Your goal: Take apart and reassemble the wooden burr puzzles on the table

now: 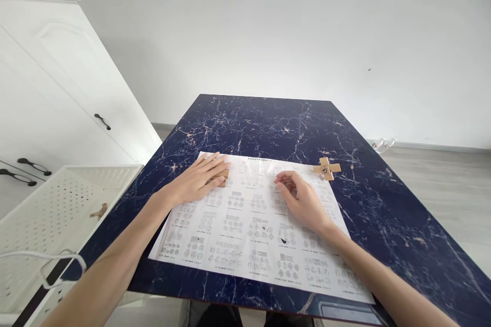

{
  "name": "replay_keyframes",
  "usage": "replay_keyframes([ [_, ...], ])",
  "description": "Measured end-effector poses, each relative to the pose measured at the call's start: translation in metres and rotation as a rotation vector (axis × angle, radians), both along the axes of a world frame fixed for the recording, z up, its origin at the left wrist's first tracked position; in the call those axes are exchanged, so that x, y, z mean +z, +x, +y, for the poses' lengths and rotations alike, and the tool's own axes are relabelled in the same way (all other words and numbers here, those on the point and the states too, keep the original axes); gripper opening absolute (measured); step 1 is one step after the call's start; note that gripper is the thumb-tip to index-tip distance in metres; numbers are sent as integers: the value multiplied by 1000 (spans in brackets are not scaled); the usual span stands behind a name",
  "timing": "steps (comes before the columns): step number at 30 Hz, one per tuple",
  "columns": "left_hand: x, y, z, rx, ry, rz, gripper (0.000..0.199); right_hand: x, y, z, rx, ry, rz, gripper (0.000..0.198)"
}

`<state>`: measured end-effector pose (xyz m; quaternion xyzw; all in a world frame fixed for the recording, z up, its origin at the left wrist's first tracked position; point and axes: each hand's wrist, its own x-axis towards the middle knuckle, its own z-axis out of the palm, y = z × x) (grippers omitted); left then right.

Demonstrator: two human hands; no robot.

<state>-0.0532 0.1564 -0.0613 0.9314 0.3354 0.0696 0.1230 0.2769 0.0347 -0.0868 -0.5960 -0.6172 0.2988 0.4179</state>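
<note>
The blue marbled worktop bears a diagram sheet. The left hand spreads over its far-left corner; the right hand curls loosely, apparently empty. A wooden cross and half-covered wooden block probably weigh down its far corners.

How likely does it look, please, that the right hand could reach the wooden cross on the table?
Probably yes: the wooden cross lies nearby at a corner of the paper, with nothing standing between it and the right hand.

Free tabletop beyond paper and obstructing cross
</note>
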Motion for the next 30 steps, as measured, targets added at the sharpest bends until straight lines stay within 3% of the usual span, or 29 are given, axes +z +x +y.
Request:
replay_keyframes([
  [6,6,10,-9,78,103,-5,54,0,-1,1,19,22,-17,22],
  [13,-7,39,-19,205,92,-26,76,3,-3,0,30,49,-61,20],
  [20,-10,36,-17,215,153,-99,61,1,-2,-1,36,56,-79,19],
  [30,-5,20,-12,175,72,-132,63,2,3,0,44,86,-113,21],
])
